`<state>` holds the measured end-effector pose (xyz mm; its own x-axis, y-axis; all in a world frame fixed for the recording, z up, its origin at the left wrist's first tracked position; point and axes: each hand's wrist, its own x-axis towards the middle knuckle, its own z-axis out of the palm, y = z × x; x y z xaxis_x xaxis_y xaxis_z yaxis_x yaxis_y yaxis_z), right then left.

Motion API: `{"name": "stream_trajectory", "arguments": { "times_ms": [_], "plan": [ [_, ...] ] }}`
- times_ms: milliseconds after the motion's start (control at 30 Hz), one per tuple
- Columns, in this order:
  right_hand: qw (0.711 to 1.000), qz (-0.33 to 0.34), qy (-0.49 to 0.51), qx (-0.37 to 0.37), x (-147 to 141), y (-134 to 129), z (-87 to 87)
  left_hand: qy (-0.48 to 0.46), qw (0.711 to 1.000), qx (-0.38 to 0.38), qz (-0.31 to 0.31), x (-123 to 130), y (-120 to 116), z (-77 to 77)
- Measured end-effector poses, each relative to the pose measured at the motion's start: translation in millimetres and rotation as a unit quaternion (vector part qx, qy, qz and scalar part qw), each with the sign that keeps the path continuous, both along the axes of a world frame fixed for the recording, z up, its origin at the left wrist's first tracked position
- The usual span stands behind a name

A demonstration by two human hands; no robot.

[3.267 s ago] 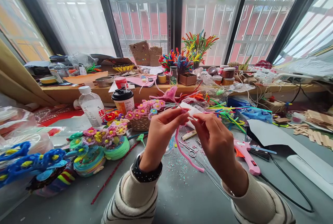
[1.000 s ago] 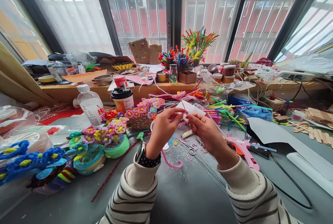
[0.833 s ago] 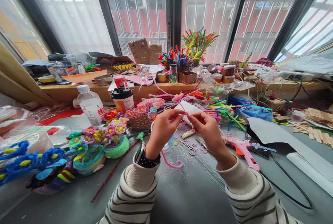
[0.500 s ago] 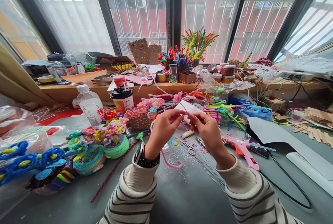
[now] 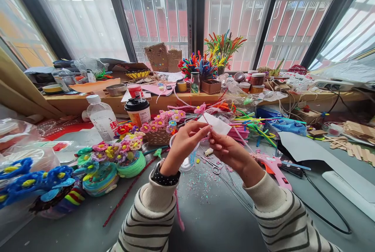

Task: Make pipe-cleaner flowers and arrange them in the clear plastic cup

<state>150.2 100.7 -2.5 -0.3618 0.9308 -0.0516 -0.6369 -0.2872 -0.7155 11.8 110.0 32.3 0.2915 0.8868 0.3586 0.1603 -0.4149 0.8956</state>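
Note:
My left hand (image 5: pixel 189 140) and my right hand (image 5: pixel 234 152) meet over the middle of the table, thumbs and fingertips pinched together. Between them rises a pink pipe cleaner stem (image 5: pixel 206 119), topped by a small pink flower (image 5: pixel 200 108). A longer pink pipe cleaner (image 5: pixel 178 211) hangs down beside my left wrist; its upper part is hidden by the hand. Just behind my fingertips lies a white card (image 5: pixel 218 124). Beneath the hands are a clear plastic cup (image 5: pixel 187 162), scissors (image 5: pixel 216 169) and scattered glitter (image 5: pixel 202 185).
A pink glue gun (image 5: pixel 274 168) with a black cable lies at right. On the left stand pipe cleaner flower pots (image 5: pixel 131 164), a water bottle (image 5: pixel 102 119) and a lidded paper cup (image 5: pixel 137 111). Loose pipe cleaners (image 5: pixel 243 127) pile up behind; thin wires (image 5: pixel 237 193) lie near my right wrist.
The long pink pipe cleaner has swung left and down, from a hooked end over the glitter to hanging by my left wrist. My right hand has turned and shifted slightly lower.

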Motion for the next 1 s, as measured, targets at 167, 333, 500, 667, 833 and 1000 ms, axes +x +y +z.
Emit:
{"name": "stream_trajectory", "arguments": {
  "times_ms": [167, 333, 500, 667, 833, 1000],
  "plan": [
    [0.989, -0.028, -0.13, 0.061, 2, -1, 0.8, -0.07, 0.995, -0.067, 0.025, 2, 0, -2.0],
    [0.881, -0.204, -0.345, 0.251, 8, -4, 8.3, -0.039, 0.996, -0.045, 0.064, 2, 4, -7.0],
    [0.763, -0.277, -0.446, 0.378, 7, -11, 13.7, -0.033, 0.997, -0.026, 0.07, 3, 6, -9.8],
    [0.754, -0.286, -0.472, 0.356, 4, -14, 13.0, -0.008, 0.997, 0.004, 0.082, 5, 7, -11.5],
    [0.738, -0.314, -0.496, 0.333, 14, -7, 9.2, -0.044, 0.995, 0.0, 0.089, 3, 5, -7.0],
    [0.677, -0.379, -0.558, 0.295, 43, 3, 10.4, -0.178, 0.981, -0.053, 0.051, -8, -3, 7.3]
  ]
}}
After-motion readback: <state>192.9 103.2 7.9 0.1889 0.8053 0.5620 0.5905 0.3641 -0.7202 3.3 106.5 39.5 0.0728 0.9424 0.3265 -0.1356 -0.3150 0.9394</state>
